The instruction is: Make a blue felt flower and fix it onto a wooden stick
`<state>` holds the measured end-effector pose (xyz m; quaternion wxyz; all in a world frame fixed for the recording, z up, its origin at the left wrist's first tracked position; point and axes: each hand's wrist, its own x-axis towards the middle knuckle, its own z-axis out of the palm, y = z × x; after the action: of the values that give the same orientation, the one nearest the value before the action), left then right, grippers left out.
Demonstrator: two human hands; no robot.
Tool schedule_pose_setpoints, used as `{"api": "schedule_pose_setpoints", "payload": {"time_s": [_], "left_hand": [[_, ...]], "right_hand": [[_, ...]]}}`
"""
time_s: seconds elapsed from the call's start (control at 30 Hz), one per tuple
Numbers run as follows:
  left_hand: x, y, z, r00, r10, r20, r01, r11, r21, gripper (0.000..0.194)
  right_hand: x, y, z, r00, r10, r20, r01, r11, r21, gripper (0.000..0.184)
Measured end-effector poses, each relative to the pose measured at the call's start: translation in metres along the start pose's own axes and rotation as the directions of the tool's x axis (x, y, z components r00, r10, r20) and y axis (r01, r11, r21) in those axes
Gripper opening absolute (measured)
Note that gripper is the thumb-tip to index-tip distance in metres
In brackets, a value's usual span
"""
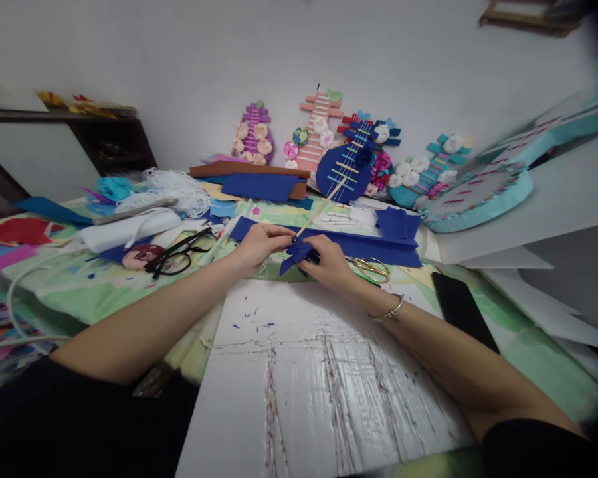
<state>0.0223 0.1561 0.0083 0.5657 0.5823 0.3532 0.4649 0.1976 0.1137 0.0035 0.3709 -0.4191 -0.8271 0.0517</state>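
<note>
My left hand (262,247) is closed in a pinch at the lower end of a thin wooden stick (321,211), which slants up and away to the right. Folded dark blue crepe paper (295,251) surrounds that end of the stick, and my right hand (331,260) is closed on it from the other side. The fingers partly hide how paper and stick join. Behind both hands lies a long dark blue crepe paper strip (379,247). Gold-handled scissors (373,270) rest just right of my right hand.
A scored white board (299,372) lies nearest me, with blue scraps on it. Black glasses (179,255) and white yarn (177,189) are on the left. A black phone-like slab (463,311) is on the right. Decorated instrument-shaped crafts, including a blue one (343,174), stand along the wall.
</note>
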Motion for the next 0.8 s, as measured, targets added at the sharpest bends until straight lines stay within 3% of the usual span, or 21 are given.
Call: {"api": "schedule_pose_setpoints", "payload": {"time_s": [0.1,0.23,0.4,0.6,0.8], "left_hand": [[0.002,0.0,-0.002,0.999,0.033,0.007,-0.034,0.996,0.077,0.018],[0.003,0.0,-0.004,0.998,0.057,0.018,-0.059,0.989,0.136,0.016],[0.004,-0.002,-0.003,0.988,0.083,0.129,-0.103,0.981,0.162,0.012],[0.006,-0.003,-0.002,0.991,0.049,0.128,-0.069,0.985,0.158,0.012],[0.005,-0.004,-0.003,0.992,0.024,0.122,-0.044,0.986,0.162,0.013]], "right_hand": [[-0.001,0.002,0.0,1.0,-0.023,0.003,0.023,1.0,-0.018,0.009],[-0.004,0.006,0.004,0.999,-0.029,0.027,0.031,0.994,-0.105,0.013],[-0.008,0.011,0.01,0.995,-0.096,0.035,0.101,0.971,-0.217,0.014],[-0.009,0.013,0.011,0.988,-0.154,0.032,0.157,0.954,-0.256,0.014],[-0.01,0.013,0.014,0.991,-0.135,0.021,0.135,0.946,-0.293,0.01]]}}
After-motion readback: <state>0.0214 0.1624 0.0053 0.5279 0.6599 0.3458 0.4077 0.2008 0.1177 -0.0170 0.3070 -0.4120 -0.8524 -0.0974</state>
